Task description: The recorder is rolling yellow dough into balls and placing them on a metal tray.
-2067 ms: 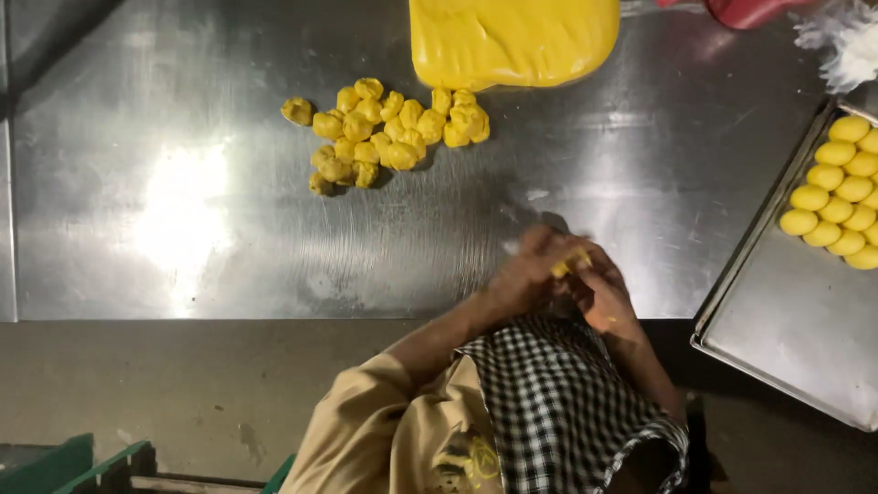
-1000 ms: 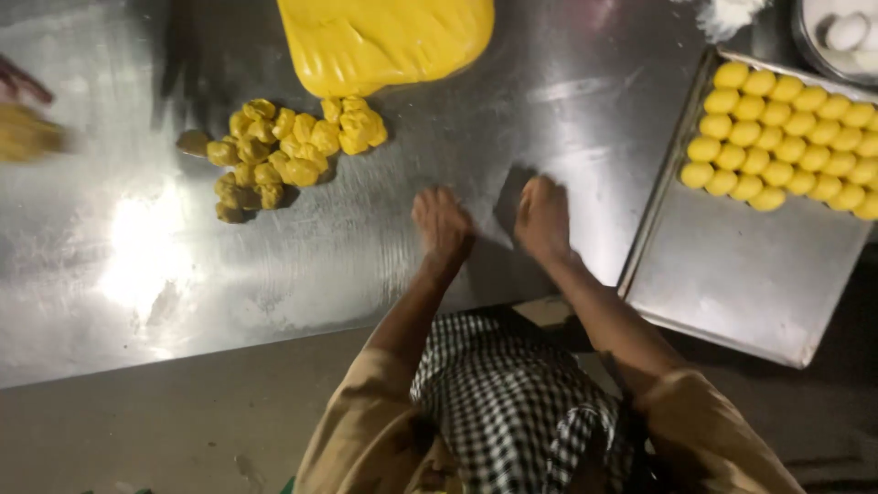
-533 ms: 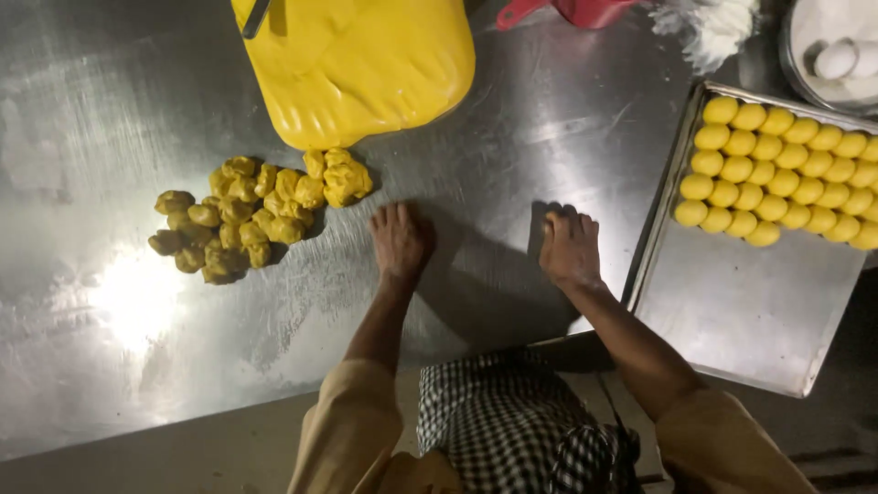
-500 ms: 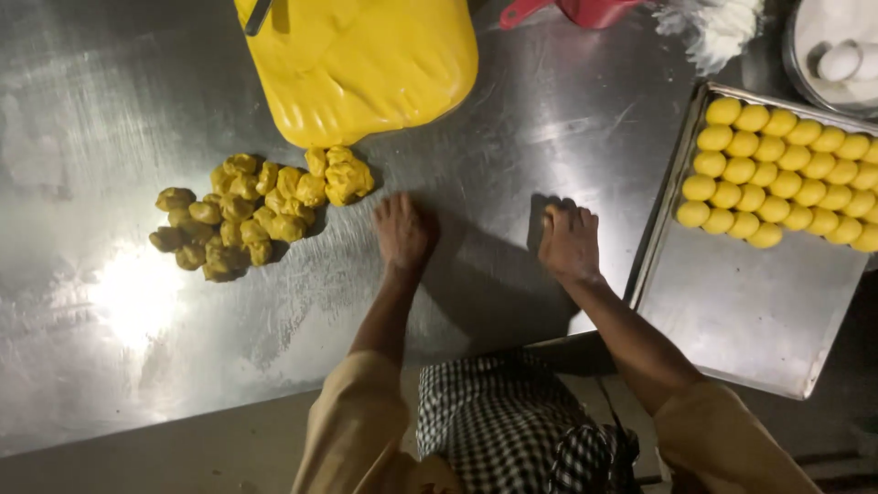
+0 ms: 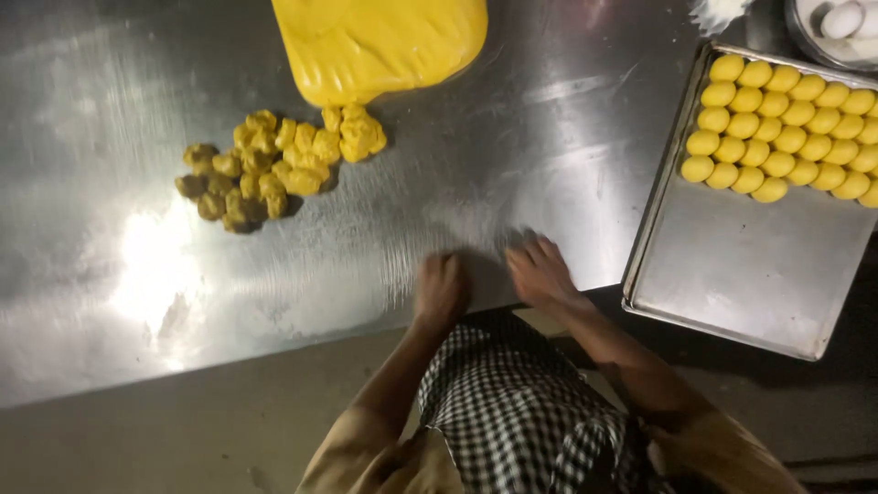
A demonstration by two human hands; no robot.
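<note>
From the head camera, the left hand (image 5: 441,288) and right hand (image 5: 540,272) lie palm down on the steel table (image 5: 110,274), both blurred; whether anything lies under them cannot be told. Dough pieces (image 5: 274,165) lie well apart, below the dough slab (image 5: 384,41). Dough balls (image 5: 786,128) fill the tray (image 5: 732,284).

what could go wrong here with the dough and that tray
The metal tray appears to overhang the edge of the steel table close to the right hand; a bump from that arm could tip it and spill the rolled yellow balls. The left hand is blurred as it presses near the table edge, so whatever is under the palms could roll off. The small dough pieces lie heaped together and may stick.
</note>
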